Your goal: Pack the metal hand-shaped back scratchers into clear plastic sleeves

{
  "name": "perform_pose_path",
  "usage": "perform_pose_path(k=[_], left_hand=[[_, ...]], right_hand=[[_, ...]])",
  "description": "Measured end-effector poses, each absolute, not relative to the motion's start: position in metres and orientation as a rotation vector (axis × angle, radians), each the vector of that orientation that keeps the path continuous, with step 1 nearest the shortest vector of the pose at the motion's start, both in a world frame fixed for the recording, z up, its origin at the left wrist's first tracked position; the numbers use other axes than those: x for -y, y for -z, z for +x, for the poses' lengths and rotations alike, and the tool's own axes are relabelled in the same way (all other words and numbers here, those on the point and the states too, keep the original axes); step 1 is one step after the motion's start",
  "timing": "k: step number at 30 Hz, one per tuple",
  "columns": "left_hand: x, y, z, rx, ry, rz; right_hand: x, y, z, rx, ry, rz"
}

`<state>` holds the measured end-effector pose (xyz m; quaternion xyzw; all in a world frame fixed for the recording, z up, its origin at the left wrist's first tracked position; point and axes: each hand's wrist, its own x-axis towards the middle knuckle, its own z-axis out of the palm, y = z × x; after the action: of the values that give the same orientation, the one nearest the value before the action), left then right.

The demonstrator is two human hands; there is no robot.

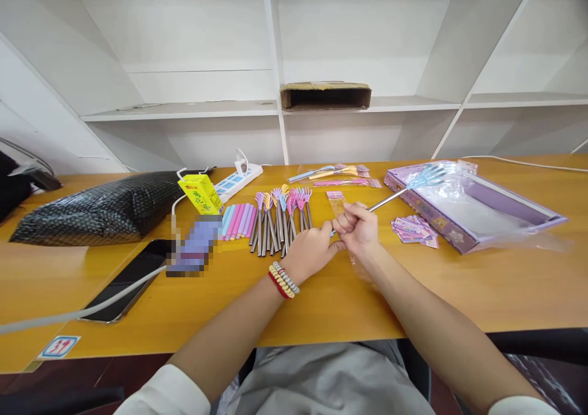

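Observation:
Both my hands meet above the middle of the table. My right hand [358, 226] is closed round a metal rod with a light-blue claw-shaped head [428, 176], which points up and right. My left hand [311, 251], wearing beaded bracelets, pinches the blue lower end of the same scratcher. Under the hands lies a clear plastic bag with a pink top [335, 196]. Left of them are several metal rods with coloured claw heads [271, 225] and a row of pastel handles [239, 220]. Small purple cards [414, 229] lie to the right.
An open purple box [500, 210] holds clear plastic at the right. Bagged scratchers [346, 182] lie at the back. Leftward are a yellow box [201, 193], a power strip [239, 181], a phone [131, 280], a cable and a black wrapped package [101, 210].

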<state>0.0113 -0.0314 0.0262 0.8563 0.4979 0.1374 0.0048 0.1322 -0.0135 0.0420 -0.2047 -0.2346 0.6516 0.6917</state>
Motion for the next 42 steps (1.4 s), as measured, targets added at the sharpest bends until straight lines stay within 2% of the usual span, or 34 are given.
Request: perform_pose_path(k=[6,14,18,25,29,34,42], left_hand=[[0.041,-0.037,0.016,-1.613,-0.496,2.601],[0.031,-0.038,-0.009,-1.637,-0.590,2.539],[0.021,-0.034,-0.014,-1.484,-0.834,2.492],[0.020,-0.025,-0.016,-0.936,-1.395,2.563],[0.020,-0.023,-0.013,-0.965,-1.661,2.376],[0.019,-0.017,-0.007,-0.925,-1.674,2.140],[0.023,-0.021,-0.006,-0.970,-1.629,2.162]], right_hand=[[0.009,-0.057,0.156,0.504,-1.433,-0.462],[-0.007,-0.083,0.253,0.472,-1.186,-0.491],[-0.016,-0.083,0.268,0.580,-1.290,-0.605],[-0.026,-0.041,0.258,0.563,-1.390,-0.623],[-0.026,-0.030,0.257,0.534,-1.393,-0.641],[-0.025,-0.024,0.247,0.529,-1.391,-0.705],[-0.021,-0.025,0.235,0.471,-1.470,-0.710]])
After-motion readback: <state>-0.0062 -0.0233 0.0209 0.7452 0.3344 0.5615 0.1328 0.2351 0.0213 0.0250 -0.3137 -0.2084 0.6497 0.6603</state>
